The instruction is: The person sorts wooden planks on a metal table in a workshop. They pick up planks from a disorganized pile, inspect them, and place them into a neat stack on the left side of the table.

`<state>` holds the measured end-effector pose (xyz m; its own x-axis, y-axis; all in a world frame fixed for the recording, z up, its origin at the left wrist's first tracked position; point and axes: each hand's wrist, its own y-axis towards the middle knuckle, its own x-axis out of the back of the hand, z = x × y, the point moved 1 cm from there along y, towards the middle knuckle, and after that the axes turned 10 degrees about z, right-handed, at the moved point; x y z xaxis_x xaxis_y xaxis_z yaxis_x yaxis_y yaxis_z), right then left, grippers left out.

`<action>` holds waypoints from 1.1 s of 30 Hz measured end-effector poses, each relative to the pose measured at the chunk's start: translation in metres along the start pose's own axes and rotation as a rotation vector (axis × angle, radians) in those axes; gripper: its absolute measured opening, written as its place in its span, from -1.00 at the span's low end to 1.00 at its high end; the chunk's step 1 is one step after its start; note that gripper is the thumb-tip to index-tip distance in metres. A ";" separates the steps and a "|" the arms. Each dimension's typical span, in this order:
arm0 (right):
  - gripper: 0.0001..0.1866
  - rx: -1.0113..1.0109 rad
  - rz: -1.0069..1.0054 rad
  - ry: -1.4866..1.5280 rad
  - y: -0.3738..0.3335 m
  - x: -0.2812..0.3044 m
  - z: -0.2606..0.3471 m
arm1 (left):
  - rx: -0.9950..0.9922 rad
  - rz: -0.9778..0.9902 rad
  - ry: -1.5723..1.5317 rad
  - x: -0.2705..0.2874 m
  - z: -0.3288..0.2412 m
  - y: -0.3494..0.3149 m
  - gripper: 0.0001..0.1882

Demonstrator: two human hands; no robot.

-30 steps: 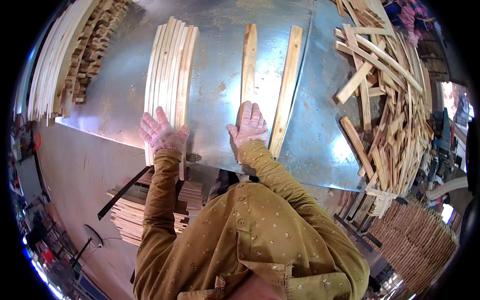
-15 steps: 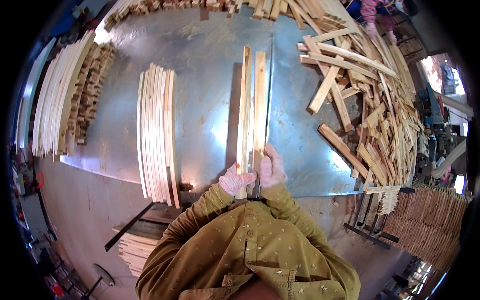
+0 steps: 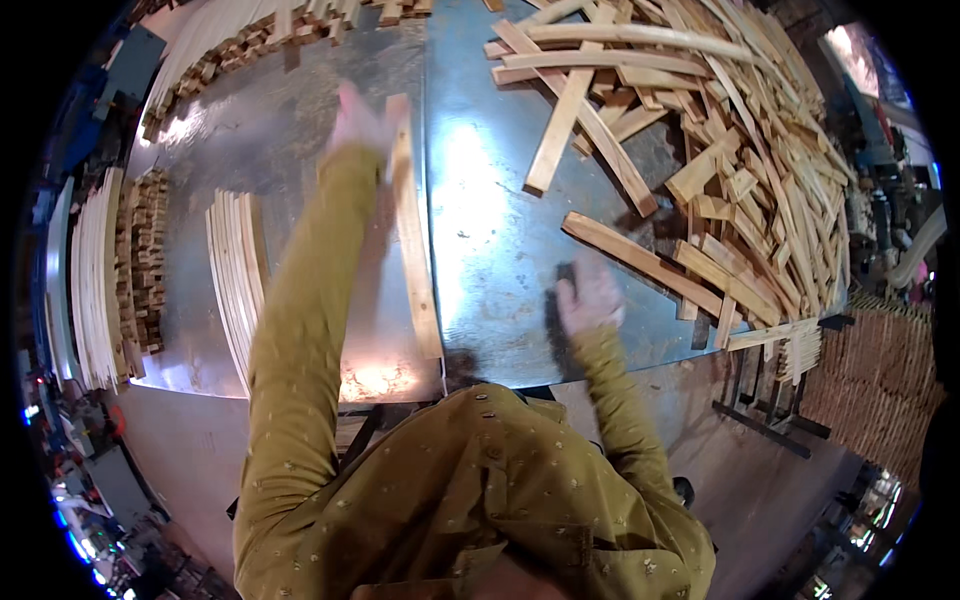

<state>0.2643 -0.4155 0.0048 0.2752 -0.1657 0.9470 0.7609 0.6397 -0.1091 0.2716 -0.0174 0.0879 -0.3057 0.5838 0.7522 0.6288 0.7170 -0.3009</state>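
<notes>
Grip unclear: my left hand (image 3: 360,127) blurs beside the far end of a wood strip (image 3: 414,245) lying on the table (image 3: 485,310); I cannot tell whether they touch. My right hand (image 3: 591,298), also blurred, looks spread and empty near the wood pile (image 3: 705,170).

From where I stood, the left hand (image 3: 360,125), blurred, was near the far end of a single wooden strip (image 3: 412,245) on the metal table (image 3: 485,300). The right hand (image 3: 592,297), its thumb apart, was over the table near a jumbled heap of wood (image 3: 703,170). A neat row of strips (image 3: 232,260) lay beyond the left sleeve (image 3: 310,290)
</notes>
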 end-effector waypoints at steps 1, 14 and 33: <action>-0.35 -0.112 -0.027 -0.264 0.009 0.006 -0.029 | 0.013 0.020 0.235 -0.040 0.024 -0.028 0.06; -0.21 0.175 0.026 -0.135 0.116 0.029 -0.001 | 0.317 0.304 -0.303 -0.124 0.111 -0.158 -0.17; -0.16 0.563 0.471 2.387 -0.196 -0.007 -0.114 | -0.303 1.348 -1.646 -0.239 -0.154 -0.277 -0.42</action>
<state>0.1803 -0.6258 -0.0150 0.4785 0.0645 -0.8757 0.4480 0.8398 0.3066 0.2802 -0.4144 0.0819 0.2324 0.3871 -0.8923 0.9519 -0.2788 0.1270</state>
